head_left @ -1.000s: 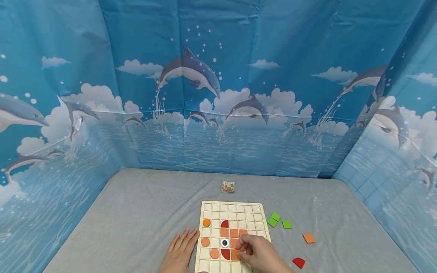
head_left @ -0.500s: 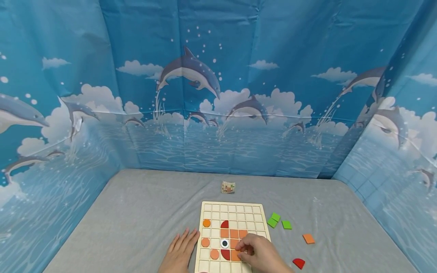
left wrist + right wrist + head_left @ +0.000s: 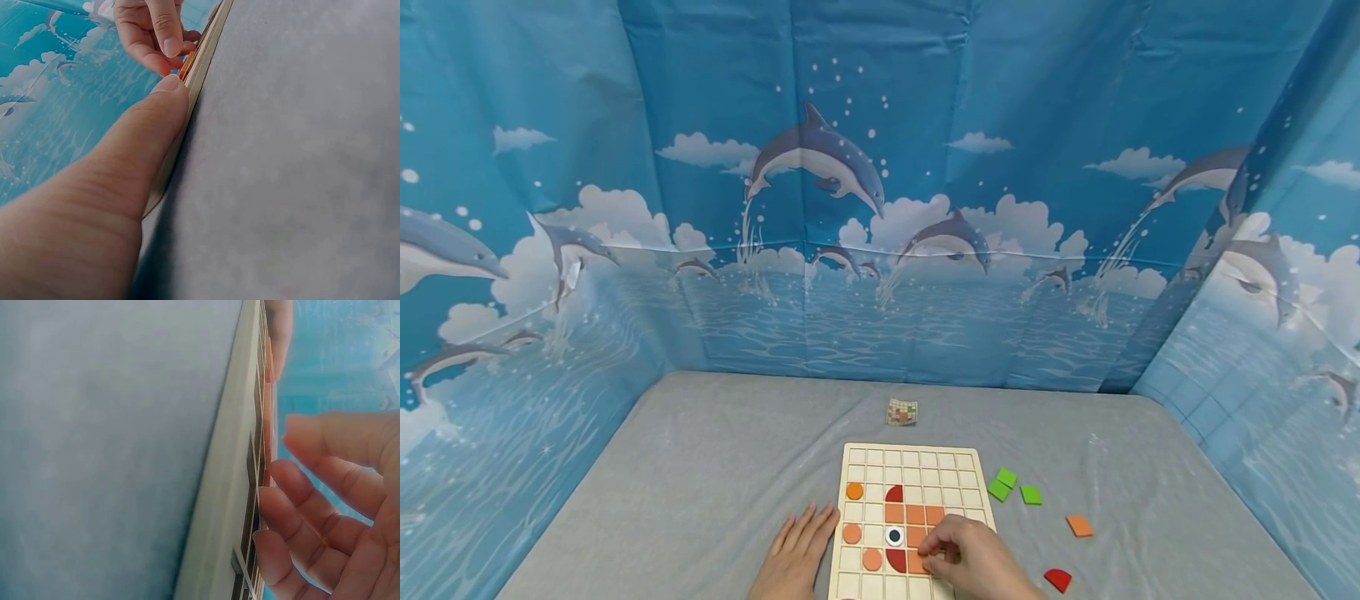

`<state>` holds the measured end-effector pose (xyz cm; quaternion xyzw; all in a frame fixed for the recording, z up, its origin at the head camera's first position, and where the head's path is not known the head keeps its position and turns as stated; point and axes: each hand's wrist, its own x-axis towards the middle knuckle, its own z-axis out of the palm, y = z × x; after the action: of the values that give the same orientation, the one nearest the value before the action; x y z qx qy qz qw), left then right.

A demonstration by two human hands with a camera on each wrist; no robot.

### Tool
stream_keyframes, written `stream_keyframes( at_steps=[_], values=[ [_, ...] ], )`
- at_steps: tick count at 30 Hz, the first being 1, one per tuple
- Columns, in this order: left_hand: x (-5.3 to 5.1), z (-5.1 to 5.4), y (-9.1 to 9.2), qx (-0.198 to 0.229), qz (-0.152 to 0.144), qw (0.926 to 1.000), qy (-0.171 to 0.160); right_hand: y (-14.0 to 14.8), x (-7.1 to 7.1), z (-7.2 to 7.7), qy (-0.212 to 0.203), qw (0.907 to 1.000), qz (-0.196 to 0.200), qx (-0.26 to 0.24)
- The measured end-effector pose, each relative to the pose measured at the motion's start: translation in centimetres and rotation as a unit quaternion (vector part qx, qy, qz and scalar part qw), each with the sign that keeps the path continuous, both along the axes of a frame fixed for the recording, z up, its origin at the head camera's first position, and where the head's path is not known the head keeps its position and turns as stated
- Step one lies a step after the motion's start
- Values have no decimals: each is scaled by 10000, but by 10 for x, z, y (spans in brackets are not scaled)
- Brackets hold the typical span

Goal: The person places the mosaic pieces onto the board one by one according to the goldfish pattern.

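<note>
In the head view a pale wooden grid board lies on the grey cloth, with orange square tiles, orange discs, red quarter-round pieces and a white eye disc in its cells. My left hand lies with extended fingers along the board's left side, its thumb against the near edge. Over the lower right cells my right hand bends its fingertips to an orange tile. The right wrist view shows its thumb and fingers apart, nothing pinched between them.
Right of the board lie several green squares, one orange square and a red quarter-round. Beyond the board's far edge sits a small patterned card. A dolphin-print curtain encloses the table's back and sides.
</note>
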<state>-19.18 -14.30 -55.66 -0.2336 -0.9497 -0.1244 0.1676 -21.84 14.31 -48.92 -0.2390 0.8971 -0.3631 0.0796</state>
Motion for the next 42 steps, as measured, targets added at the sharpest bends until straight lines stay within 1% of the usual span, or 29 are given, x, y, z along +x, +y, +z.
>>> stream_keyframes(
  at_steps=[9,12,14,18,20,23,25,29,32,35,38,40,42],
  values=[
    [2,2,1,-33,41,9999,-158,3,0,-1,-90,9998,63,-178],
    [3,2,1,-4,47,9998,-215,8,0,-2,19,9994,129,-306],
    [3,1,0,-10,53,9998,-179,11,-1,-1,128,9990,166,-397],
    [3,-1,0,-26,57,10000,13,21,-1,2,167,9990,78,-415],
    [2,-2,0,-36,42,9999,117,26,-2,5,107,9993,-53,-349],
    [2,-2,0,-15,15,9998,185,36,-3,8,121,9993,-284,-231],
    [2,-3,0,22,-14,9998,174,43,-4,10,89,9987,-452,-236],
    [1,-2,0,53,-39,9999,92,57,-4,12,219,9957,-861,-264],
    [1,0,1,44,-24,10000,8,66,-4,13,336,9909,-1286,-199],
    [1,0,1,48,-30,10000,1,75,-3,16,294,9844,-1733,-97],
    [0,-1,0,5,-40,10000,85,83,-4,17,221,9772,-2109,61],
    [0,-1,0,-6,-52,9999,119,89,-6,17,249,9724,-2311,203],
    [0,-2,0,-12,-48,9999,113,96,-9,15,269,9701,-2390,314]
  ],
)
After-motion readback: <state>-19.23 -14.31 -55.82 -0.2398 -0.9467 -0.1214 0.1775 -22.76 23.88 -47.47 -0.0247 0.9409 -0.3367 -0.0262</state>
